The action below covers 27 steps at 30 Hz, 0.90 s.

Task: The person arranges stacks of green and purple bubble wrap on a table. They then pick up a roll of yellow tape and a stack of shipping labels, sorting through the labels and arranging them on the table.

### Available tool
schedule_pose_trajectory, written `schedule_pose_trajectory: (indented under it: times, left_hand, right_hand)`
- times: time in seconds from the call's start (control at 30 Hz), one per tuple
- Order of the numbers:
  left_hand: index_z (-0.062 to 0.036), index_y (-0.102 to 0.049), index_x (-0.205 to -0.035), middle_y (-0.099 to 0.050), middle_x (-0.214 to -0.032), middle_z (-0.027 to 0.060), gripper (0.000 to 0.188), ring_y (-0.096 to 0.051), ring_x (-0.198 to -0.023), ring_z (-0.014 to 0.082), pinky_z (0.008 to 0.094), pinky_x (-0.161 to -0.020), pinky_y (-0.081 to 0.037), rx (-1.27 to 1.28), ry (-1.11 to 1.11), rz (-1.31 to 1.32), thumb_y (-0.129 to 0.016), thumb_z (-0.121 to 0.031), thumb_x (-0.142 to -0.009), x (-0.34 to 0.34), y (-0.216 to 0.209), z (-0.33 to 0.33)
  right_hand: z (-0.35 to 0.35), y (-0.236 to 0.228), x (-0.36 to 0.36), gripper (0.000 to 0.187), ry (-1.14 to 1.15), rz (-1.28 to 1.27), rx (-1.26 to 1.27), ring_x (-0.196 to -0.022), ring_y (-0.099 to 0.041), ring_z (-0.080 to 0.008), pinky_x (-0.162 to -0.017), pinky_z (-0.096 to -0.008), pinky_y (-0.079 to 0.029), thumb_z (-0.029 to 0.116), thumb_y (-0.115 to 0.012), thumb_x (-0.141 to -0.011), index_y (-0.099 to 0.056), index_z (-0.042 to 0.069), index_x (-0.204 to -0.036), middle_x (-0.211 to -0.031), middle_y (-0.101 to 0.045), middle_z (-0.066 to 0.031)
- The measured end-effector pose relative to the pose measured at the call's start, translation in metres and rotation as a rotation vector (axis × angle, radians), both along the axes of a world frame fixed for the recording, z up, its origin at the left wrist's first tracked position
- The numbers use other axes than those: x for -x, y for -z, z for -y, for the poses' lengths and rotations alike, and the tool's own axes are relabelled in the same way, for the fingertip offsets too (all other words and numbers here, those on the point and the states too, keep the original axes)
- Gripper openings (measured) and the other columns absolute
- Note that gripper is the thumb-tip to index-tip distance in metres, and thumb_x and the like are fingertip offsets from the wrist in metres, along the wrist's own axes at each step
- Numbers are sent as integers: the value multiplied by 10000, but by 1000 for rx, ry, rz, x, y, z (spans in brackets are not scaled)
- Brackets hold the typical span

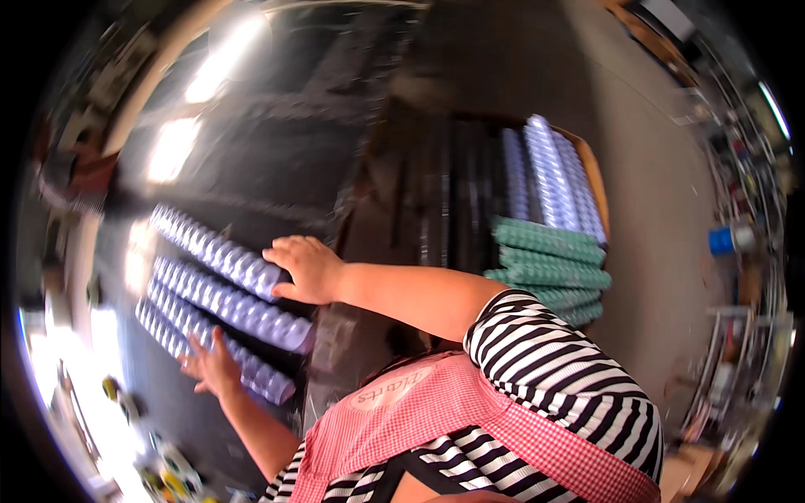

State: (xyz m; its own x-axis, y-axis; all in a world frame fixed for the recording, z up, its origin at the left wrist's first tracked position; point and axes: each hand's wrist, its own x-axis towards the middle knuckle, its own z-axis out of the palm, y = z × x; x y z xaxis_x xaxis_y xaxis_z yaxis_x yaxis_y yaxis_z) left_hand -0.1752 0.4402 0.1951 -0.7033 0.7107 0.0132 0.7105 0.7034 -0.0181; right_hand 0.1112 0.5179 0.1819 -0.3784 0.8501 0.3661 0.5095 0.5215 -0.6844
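Note:
Several long lavender rolls with bumpy, glossy surfaces lie side by side, slanting across a dark table. My right hand (pixel 309 268) is at the near end of the uppermost roll (pixel 214 250). Its fingers are stretched out and its thumb stands apart, beside the roll's end. Below it lies a second roll (pixel 231 303), untouched by either hand as far as I can see. My left hand (pixel 211 365) is spread open against the lowest roll (pixel 264 382), its fingers pointing up and left. Whether the palms press on the rolls is hidden.
To the right, a container with a tan rim (pixel 597 172) holds more lavender rolls (pixel 549 172) and a stack of green bumpy rolls (pixel 553 260). The dark tabletop (pixel 277 159) stretches away ahead. Tape rolls (pixel 176 469) sit at lower left. A blue container (pixel 723 241) stands far right.

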Motion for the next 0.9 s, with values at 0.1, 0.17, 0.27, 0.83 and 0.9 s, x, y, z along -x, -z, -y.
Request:
schedule_pose_trajectory:
  times: [0.1, 0.17, 0.27, 0.83, 0.9]
  left_hand:
    - [-229, -390, -1462, -193, -1556, 232, 691, -155, -1441, 423, 681, -1071, -137, -178, 274, -157, -432, -648, -914, -30, -18, -20]
    - [-199, -468, -1411, -288, -1533, 199, 581, -246, -1425, 377, 558, -1125, -152, -419, 617, -210, -457, -553, -951, -75, -29, -48]
    - [-97, -524, -1338, -405, -1465, 192, 428, -383, -1357, 337, 470, -1101, -276, -604, 1066, 546, -596, -229, -938, -229, -58, -79]
    - [107, -418, -1288, -448, -1336, 305, 974, -508, -1203, 401, 397, -1002, -449, 368, 835, 423, -814, -517, -654, -788, 284, -85]
    - [83, -419, -1276, -477, -1322, 283, 971, -466, -1251, 394, 407, -1033, -420, 360, 803, 406, -859, -478, -618, -799, 276, -82]
  right_hand:
    - [28, 40, -137, 384, 221, -208, -12, -1053, -594, -332, -920, -403, -466, 224, -728, -746, -646, 42, -1074, -1082, -644, -151]
    - [62, 61, -241, 306, 535, -207, 147, -1000, -617, -334, -869, -389, -501, 169, -701, -755, -664, 38, -1029, -1029, -657, -160]
    - [126, 127, -404, 339, 1028, -289, 296, -1040, -634, -278, -905, -360, -494, 183, -689, -818, -636, 32, -1116, -1067, -664, -149]
    - [120, 220, -666, 933, 1165, 526, 697, -1323, -319, -406, -1096, -483, -273, 481, -844, -587, -419, 226, -1377, -1389, -340, -238]
    - [122, 216, -675, 854, 1186, 479, 689, -1263, -377, -397, -1066, -474, -307, 460, -841, -589, -468, 196, -1310, -1318, -389, -226]
